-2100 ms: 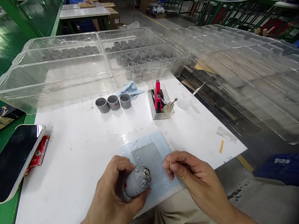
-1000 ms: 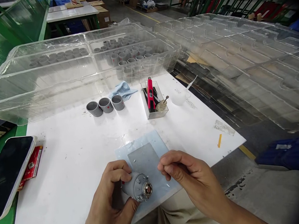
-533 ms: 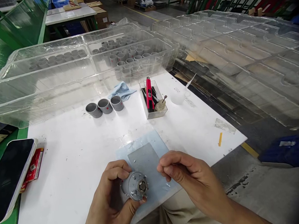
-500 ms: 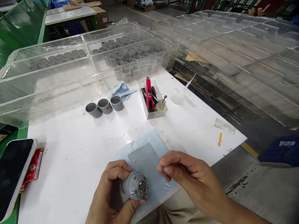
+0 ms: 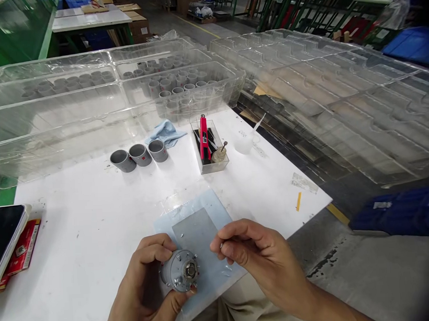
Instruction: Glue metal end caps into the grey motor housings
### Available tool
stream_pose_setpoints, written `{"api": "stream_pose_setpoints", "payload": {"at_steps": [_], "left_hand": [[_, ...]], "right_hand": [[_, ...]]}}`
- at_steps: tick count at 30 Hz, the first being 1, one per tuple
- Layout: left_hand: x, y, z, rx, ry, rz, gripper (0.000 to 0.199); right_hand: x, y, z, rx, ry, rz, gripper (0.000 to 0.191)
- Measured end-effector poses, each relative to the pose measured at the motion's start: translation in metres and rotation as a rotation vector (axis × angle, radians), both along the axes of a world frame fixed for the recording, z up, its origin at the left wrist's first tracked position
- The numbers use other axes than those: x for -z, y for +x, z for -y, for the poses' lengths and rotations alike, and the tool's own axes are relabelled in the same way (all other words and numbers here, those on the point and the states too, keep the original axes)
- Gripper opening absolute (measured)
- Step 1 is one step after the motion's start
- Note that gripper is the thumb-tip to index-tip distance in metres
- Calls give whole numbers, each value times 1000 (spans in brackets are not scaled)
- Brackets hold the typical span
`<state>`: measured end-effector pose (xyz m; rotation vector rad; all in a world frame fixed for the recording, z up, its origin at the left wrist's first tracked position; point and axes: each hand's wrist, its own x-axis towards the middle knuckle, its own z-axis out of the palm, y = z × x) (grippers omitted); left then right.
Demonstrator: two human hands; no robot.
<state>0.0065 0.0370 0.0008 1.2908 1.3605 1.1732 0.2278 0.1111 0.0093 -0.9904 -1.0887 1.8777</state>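
Gray cylinder [image 5: 179,271] newly turned in left hand [image 5: 133,285], knife label [image 5: 203,137] seemingly unreadable

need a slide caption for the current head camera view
Left hand grips a gray cylindrical part, right hand pinches a tiny piece; three gray cylinders stand beyond on the white table.

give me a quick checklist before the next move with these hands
1. Left hand gripping the grey, metallic-looking cylinder: ok.
2. Studded end of the cylinder in view: ok, mostly uncovered.
3. Right hand pinching a tiny silvery piece: ok.
4. Right hand clear of the cylinder: ok, a gap shows.
5. Loose silvery bit on the rectangular grey sheet: ok.
6. Everything at the studded end fully seated: cannot tell, too small.
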Motion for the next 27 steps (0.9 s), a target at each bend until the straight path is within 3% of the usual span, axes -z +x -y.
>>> {"api": "stream_pose_setpoints", "payload": {"at_steps": [19,27], "left_hand": [[-1,0,-2,-36,20,-23,29],[3,-5,3,-60,-25,-25,37]], "right_hand": [[1,1,0,-8,-17,-5,8],[-1,-2,1,67,40,-12,7]]}}
